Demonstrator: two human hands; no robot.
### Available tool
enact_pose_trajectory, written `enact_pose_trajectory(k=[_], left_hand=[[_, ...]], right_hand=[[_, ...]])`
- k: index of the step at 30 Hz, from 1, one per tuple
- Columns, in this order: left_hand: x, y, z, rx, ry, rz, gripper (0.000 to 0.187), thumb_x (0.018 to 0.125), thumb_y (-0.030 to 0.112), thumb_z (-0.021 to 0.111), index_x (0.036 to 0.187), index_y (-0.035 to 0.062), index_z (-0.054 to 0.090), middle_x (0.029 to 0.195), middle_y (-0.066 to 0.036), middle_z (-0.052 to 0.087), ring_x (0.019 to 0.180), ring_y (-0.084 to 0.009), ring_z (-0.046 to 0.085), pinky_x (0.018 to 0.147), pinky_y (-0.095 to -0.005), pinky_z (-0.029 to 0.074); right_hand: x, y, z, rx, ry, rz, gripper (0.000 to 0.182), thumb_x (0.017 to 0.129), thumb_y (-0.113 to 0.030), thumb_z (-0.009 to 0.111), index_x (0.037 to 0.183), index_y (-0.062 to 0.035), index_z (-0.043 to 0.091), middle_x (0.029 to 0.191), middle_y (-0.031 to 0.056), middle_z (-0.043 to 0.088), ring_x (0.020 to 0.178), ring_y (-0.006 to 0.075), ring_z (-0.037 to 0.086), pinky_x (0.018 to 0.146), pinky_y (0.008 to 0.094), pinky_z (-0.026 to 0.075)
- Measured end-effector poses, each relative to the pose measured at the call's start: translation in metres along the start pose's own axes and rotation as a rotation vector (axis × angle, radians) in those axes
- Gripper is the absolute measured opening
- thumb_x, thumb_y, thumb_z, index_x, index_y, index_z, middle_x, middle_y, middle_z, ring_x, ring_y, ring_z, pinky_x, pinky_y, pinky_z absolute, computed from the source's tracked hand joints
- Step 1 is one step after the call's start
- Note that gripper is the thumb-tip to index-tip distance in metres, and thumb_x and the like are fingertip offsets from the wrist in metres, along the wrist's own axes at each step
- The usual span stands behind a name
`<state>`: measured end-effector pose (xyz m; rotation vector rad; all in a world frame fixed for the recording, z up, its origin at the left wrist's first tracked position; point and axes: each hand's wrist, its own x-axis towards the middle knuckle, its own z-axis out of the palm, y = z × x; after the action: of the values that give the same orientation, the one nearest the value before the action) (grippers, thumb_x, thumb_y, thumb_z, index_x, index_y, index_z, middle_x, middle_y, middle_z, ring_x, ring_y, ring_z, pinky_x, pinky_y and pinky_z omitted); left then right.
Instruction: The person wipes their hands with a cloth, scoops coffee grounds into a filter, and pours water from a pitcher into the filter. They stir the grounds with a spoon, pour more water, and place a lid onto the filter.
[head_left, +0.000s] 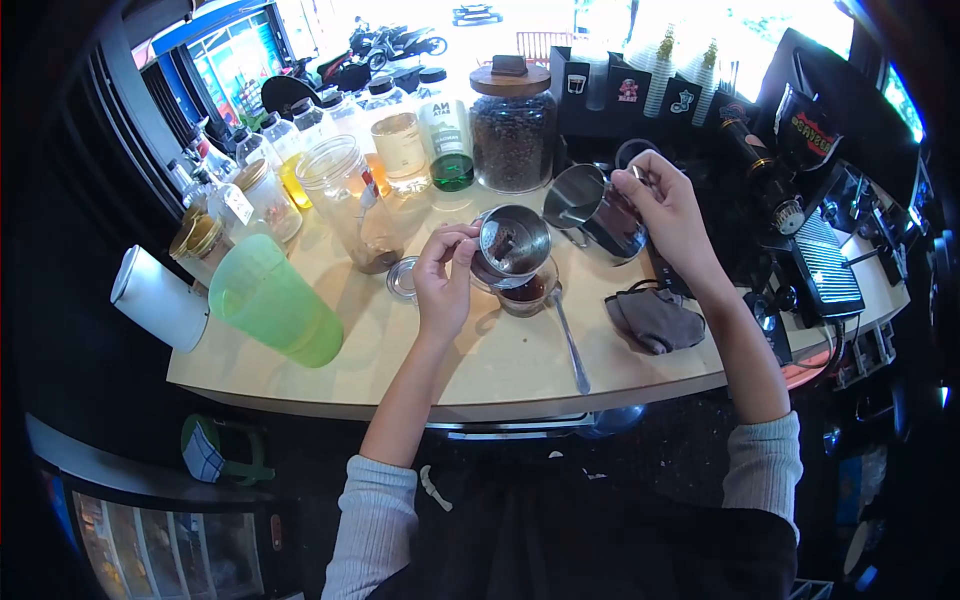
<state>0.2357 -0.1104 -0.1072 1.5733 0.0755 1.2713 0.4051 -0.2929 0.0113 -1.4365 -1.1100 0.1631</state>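
Observation:
My left hand (447, 268) is closed on the side of a small metal cup (532, 240), which is tilted so that its inside faces me. Something dark lies at the bottom of it. Just below is a small glass (524, 306) with dark brown contents, partly hidden by the cup. To the right, my right hand (660, 195) is wrapped round the handle of a shiny metal pitcher (605, 212), held tilted with its mouth towards the metal cup. A spoon (570, 340) lies on the counter beside the glass, and a small round lid (402, 278) lies left of my left hand.
A dark cloth (656, 318) lies at the right. Left stand a green pitcher (275, 300), a tall clear jug (350, 205) and a white canister (160, 298). Several bottles, a coffee bean jar (513, 135) and a cup holder (620, 88) line the back; a drip tray (828, 268) is far right.

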Motion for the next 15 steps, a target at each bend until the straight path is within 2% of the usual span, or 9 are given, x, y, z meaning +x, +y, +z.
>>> enact_pose_trajectory(k=[1, 2, 4, 7, 11, 14, 15], left_hand=[[0.000, 0.002, 0.001, -0.048, 0.009, -0.025, 0.016, 0.094, 0.015, 0.059, 0.094, -0.0009, 0.060, 0.102, -0.009, 0.064, 0.098, -0.0151, 0.061, 0.096, -0.0304, 0.042], [0.001, 0.000, 0.001, -0.048, 0.011, -0.022, 0.016, 0.094, 0.015, 0.059, 0.094, -0.0009, 0.060, 0.102, -0.009, 0.064, 0.098, -0.0151, 0.061, 0.096, -0.0304, 0.042], [0.001, -0.005, -0.001, -0.056, 0.007, -0.063, 0.018, 0.095, 0.015, 0.057, 0.097, -0.0028, 0.061, 0.104, -0.009, 0.063, 0.095, -0.0125, 0.058, 0.085, -0.0260, 0.046], [0.004, -0.002, 0.003, -0.081, 0.004, -0.087, 0.019, 0.096, 0.015, 0.056, 0.100, -0.0030, 0.062, 0.102, -0.008, 0.063, 0.092, -0.0109, 0.058, 0.084, -0.0251, 0.046], [0.010, 0.002, 0.003, -0.075, -0.007, -0.131, 0.020, 0.097, 0.016, 0.056, 0.100, -0.0031, 0.062, 0.100, -0.007, 0.064, 0.091, -0.0096, 0.058, 0.082, -0.0239, 0.046], [0.013, 0.007, 0.000, -0.089, -0.025, -0.182, 0.022, 0.097, 0.017, 0.055, 0.100, -0.0030, 0.062, 0.097, -0.005, 0.064, 0.089, -0.0082, 0.057, 0.081, -0.0228, 0.045], [0.015, 0.008, -0.001, -0.086, -0.023, -0.183, 0.023, 0.097, 0.018, 0.055, 0.101, -0.0032, 0.063, 0.096, -0.004, 0.064, 0.088, -0.0077, 0.057, 0.081, -0.0226, 0.045]], right_hand=[[-0.002, 0.006, -0.003, 0.001, -0.002, -0.002, 0.020, 0.093, -0.013, 0.061, 0.081, -0.0030, 0.049, 0.068, -0.0056, 0.049, 0.067, 0.0001, 0.049, 0.059, 0.0161, 0.041], [-0.006, 0.013, -0.006, 0.039, 0.029, 0.027, 0.020, 0.093, -0.014, 0.061, 0.080, -0.0042, 0.049, 0.068, -0.0057, 0.048, 0.065, 0.0004, 0.047, 0.058, 0.0167, 0.039], [-0.012, 0.033, -0.013, 0.077, 0.058, 0.053, 0.021, 0.093, -0.016, 0.061, 0.079, -0.0054, 0.049, 0.068, -0.0058, 0.048, 0.063, 0.0007, 0.045, 0.057, 0.0174, 0.037], [-0.021, 0.067, -0.015, 0.082, 0.151, 0.120, 0.023, 0.094, -0.021, 0.060, 0.079, -0.0075, 0.050, 0.068, -0.0063, 0.046, 0.062, 0.0012, 0.039, 0.055, 0.0203, 0.032], [-0.035, 0.099, -0.017, 0.191, 0.168, 0.200, 0.017, 0.095, -0.020, 0.058, 0.084, -0.0089, 0.052, 0.072, -0.0073, 0.044, 0.066, 0.0008, 0.039, 0.061, 0.0193, 0.032], [-0.042, 0.114, -0.013, 0.285, 0.205, 0.193, 0.017, 0.095, -0.019, 0.058, 0.083, -0.0094, 0.052, 0.071, -0.0068, 0.045, 0.066, 0.0014, 0.040, 0.062, 0.0196, 0.033], [-0.042, 0.119, -0.011, 0.294, 0.231, 0.184, 0.021, 0.095, -0.019, 0.058, 0.079, -0.0084, 0.049, 0.069, -0.0057, 0.047, 0.064, 0.0015, 0.041, 0.058, 0.0192, 0.033]])
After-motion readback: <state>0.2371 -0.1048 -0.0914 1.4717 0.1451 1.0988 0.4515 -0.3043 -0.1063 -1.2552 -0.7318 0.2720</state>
